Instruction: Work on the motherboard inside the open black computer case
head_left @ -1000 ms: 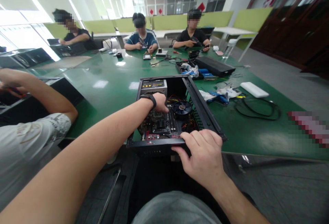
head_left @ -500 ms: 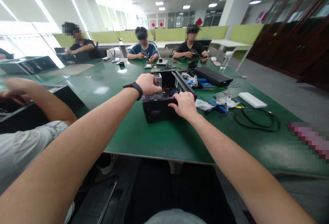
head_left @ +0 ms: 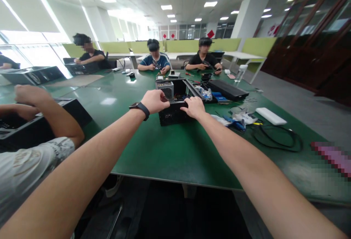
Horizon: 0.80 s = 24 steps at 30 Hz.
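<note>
An opened black computer case (head_left: 175, 117) lies in front of me on the green table, its open side facing up. A grey power supply (head_left: 166, 89) shows in its far left part, and coloured wires are visible inside. My left hand (head_left: 155, 102) is closed at the case's near left rim; its fingertips are partly hidden. My right hand (head_left: 195, 107) holds the near rim farther right, fingers over the edge and thumb against the outer wall.
Right of the case are a black panel (head_left: 226, 90), blue and clear plastic bags (head_left: 241, 120), a white box (head_left: 271, 116) and a looped black cable (head_left: 279, 144). At my left, a co-worker's arm (head_left: 59, 116) reaches over another case (head_left: 74, 113). Two people sit opposite.
The case has shifted slightly away and its near wall looks higher, hiding more of the interior. My left hand has come back from inside to the near rim; my right hand stays on it.
</note>
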{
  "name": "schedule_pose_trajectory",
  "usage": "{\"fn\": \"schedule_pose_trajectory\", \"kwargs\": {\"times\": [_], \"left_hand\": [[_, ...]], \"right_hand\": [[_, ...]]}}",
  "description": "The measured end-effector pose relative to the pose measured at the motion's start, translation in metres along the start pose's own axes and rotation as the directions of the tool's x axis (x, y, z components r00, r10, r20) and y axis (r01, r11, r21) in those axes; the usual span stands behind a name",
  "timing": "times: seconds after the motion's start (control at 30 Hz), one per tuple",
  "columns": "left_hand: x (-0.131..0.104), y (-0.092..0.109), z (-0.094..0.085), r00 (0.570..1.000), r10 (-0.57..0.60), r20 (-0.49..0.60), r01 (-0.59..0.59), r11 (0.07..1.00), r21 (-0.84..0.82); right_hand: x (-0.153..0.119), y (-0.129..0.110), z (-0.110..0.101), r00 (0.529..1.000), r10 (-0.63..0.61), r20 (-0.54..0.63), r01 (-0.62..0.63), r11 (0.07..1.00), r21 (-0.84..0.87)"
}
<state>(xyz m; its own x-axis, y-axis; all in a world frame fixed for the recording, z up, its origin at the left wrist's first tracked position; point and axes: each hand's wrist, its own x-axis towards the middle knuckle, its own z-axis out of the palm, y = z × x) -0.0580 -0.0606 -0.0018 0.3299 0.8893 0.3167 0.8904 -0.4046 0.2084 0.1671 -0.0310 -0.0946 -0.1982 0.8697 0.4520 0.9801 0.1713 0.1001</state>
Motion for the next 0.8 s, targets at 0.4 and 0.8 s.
{"fn": "schedule_pose_trajectory", "kwargs": {"times": [0.4,0.8], "left_hand": [[-0.019,0.022,0.007,0.98,0.166,0.108,-0.176,0.98,0.094],[-0.057,0.068,0.051,0.748,0.224,0.624,-0.456,0.858,0.238]], "right_hand": [[-0.147,-0.063,-0.069,0.996,-0.013,-0.084,0.02,0.996,0.087],[-0.277,-0.09,-0.132,0.992,0.018,-0.124,0.017,0.962,0.273]]}}
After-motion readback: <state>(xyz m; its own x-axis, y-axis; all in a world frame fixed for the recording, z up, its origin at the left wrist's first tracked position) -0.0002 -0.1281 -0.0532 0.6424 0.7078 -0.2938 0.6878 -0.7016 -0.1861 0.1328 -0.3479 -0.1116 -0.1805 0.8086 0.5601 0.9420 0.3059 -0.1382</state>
